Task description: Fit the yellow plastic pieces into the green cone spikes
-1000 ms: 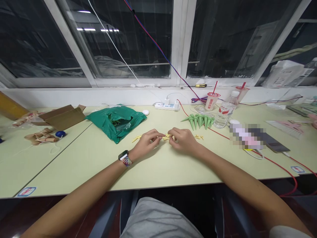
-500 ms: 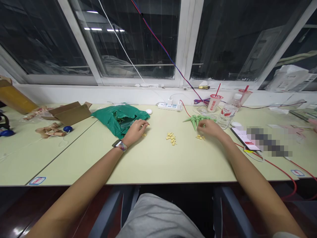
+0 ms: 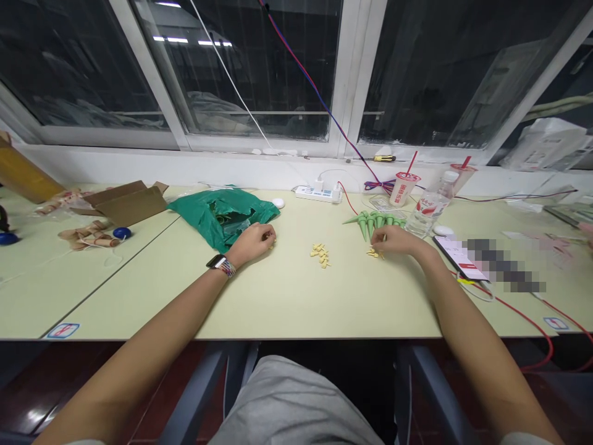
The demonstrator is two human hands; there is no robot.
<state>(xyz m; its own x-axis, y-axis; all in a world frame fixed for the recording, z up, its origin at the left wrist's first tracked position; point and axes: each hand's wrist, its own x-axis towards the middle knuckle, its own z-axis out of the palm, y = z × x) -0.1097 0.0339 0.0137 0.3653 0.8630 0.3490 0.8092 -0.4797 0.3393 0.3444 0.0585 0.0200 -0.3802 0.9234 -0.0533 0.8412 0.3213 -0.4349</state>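
Observation:
My left hand (image 3: 252,243) rests over the table just right of the green plastic bag (image 3: 199,216), its fingers curled into a pinch. A trace of yellow shows by the fingertips, but what they hold is mostly hidden. My right hand (image 3: 393,240) reaches down with thumb and fingers pinched at a few small yellow pieces (image 3: 374,254), partly covering them. Between both hands lies a loose cluster of small yellow pieces (image 3: 320,253) with thin stems. Right behind my right hand, several green cone-shaped spikes (image 3: 364,225) lie side by side.
A clear water bottle (image 3: 428,207), a lidded cup (image 3: 403,188) and a phone (image 3: 461,258) stand or lie at the right. A power strip (image 3: 319,194) sits by the wall. Wooden toys (image 3: 88,236) and an opened cardboard box (image 3: 125,203) are at the left.
My right hand has dropped slightly onto the small yellow pieces. My left hand has shifted a little left with fingers lower, now covering the yellow bit beneath. The view has tilted slightly.

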